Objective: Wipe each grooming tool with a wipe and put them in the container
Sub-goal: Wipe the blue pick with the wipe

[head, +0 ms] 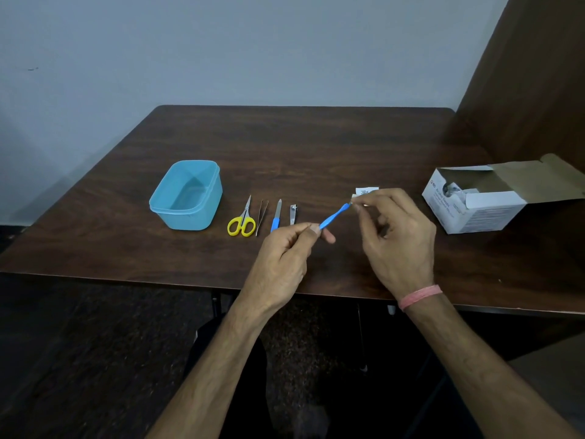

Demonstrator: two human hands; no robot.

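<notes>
Head view, frame centre: left hand (285,248) pinches the slim blue plastic-handled tool (334,216) at its base, steadying it so the right hand (395,229), fingertips pinching a small white wipe (356,200), rubs the tip. Open turquoise plastic container (186,195) waits centre-left.

Dark wooden table (316,147), grey wall (221,49)

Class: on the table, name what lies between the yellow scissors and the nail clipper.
In the head view, between the yellow scissors and the nail clipper lie two tools: the tweezers, then the blue-handled file.
</notes>
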